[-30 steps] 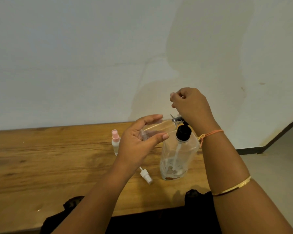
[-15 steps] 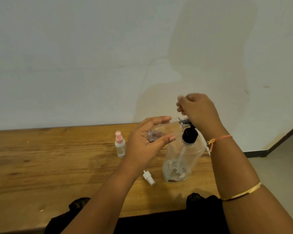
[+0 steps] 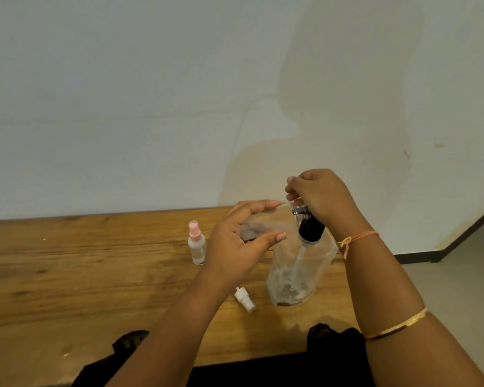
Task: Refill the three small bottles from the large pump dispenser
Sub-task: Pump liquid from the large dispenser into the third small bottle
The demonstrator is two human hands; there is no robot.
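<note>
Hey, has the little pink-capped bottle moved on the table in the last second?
No. The pink-capped bottle stands just as far left of the loose white spray cap and the pump dispenser; only the camera shifted.

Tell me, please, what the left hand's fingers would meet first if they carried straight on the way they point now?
Probably the pump head of the large dispenser, where the right hand is pressing. The left hand holds a small clear bottle aimed there, though depth is hard to judge.
</note>
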